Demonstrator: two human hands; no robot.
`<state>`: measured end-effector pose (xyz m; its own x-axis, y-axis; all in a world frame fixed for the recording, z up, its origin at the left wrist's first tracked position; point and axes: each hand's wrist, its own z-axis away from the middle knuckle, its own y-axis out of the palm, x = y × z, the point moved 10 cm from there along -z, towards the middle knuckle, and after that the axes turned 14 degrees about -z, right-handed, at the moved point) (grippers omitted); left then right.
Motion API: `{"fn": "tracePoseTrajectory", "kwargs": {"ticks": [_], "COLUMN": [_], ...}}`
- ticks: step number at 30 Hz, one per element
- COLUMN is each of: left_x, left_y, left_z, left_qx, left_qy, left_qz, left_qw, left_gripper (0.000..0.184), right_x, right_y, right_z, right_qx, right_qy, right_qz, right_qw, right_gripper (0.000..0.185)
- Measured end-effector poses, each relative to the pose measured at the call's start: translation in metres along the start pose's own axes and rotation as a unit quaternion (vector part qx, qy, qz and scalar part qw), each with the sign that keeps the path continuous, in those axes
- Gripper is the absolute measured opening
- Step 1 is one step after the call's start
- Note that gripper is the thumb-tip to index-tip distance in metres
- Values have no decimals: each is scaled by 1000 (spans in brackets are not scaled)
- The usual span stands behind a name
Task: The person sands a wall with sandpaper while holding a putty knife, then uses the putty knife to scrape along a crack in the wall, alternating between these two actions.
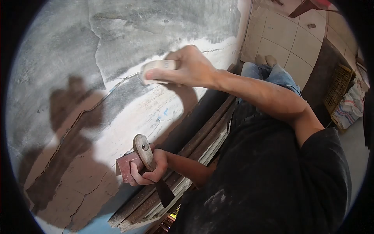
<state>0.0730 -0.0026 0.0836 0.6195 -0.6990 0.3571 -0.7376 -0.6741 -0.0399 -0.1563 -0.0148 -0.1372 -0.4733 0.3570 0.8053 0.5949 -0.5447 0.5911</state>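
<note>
My right hand (191, 69) is closed around a pale folded piece of sandpaper (159, 69) with printed digits, holding it against the wall (128, 23). A long crack (82, 113) runs down the wall to the left of it, beside a white patched band (132, 117). Lower down, my left hand (150, 169) is wrapped round a putty knife (144, 150) with a worn, riveted handle; its dark blade points downward. Between the same fingers is a reddish-brown folded sheet (127, 165), seemingly sandpaper too.
Wooden boards (194, 148) lean along the wall's foot beside my body. A yellow crate (338, 91) and a white striped sack (350, 105) stand at the right. Floor tiles (282, 35) show at top right, near a dark red piece of furniture (307, 7).
</note>
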Motion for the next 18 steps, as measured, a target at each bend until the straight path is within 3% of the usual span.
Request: {"fn": "tracePoseTrajectory", "kwargs": {"ticks": [6,9,10,14,16,18], "left_x": [-9,-4,-2,-1,-2,-2], "left_y": [-1,-1,-2,-1,0,0], "left_z": [-3,-1,-1,-1,-2,-1], "left_qx": [-18,-19,-14,-4,-11,-15], "left_qy": [35,22,17,19,19,7], "left_qz": [-7,7,9,7,14,26], "left_qw": [999,1000,1000,1000,1000,1000], "left_gripper": [45,45,45,46,46,46], "right_x": [-15,-9,-16,-32,-40,-30], "right_y": [-16,-18,-17,-17,-21,-19], "right_z": [4,7,8,10,9,4], "right_qx": [-9,-19,-18,-10,4,-17], "right_qy": [25,-19,42,77,71,-4], "right_qz": [50,46,43,32,62,47], "right_qw": [998,999,998,996,996,999], "right_gripper": [66,66,65,62,62,63]}}
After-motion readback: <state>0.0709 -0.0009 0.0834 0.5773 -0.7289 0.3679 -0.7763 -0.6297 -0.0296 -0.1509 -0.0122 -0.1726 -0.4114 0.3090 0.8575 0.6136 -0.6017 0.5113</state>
